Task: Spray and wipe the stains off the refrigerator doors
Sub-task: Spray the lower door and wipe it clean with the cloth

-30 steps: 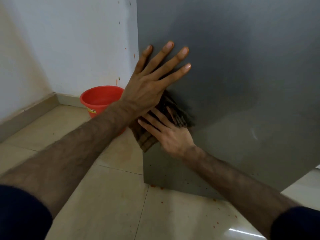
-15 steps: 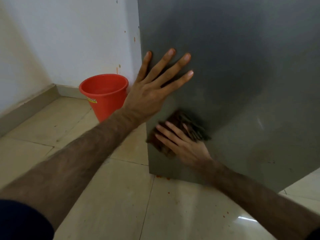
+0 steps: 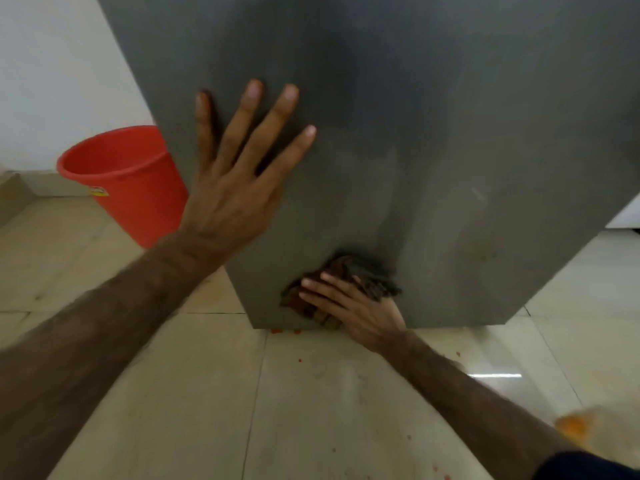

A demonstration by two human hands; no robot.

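The grey refrigerator door (image 3: 433,140) fills the upper middle of the head view. My left hand (image 3: 235,181) lies flat on it near its left edge, fingers spread, holding nothing. Low on the door, close to its bottom edge, my right hand (image 3: 353,306) presses a crumpled brown cloth (image 3: 367,275) against the metal. The cloth sticks out above and to the left of my fingers. No spray bottle is in view.
A red bucket (image 3: 124,178) stands on the floor left of the refrigerator, by the white wall (image 3: 52,81). Small red specks (image 3: 277,330) dot the beige tiles under the door. An orange smear (image 3: 573,426) lies on the floor at lower right.
My right hand has slid the cloth down and to the right, from the door's left edge toward its bottom. My left hand stays flat on the door. The camera has moved closer.
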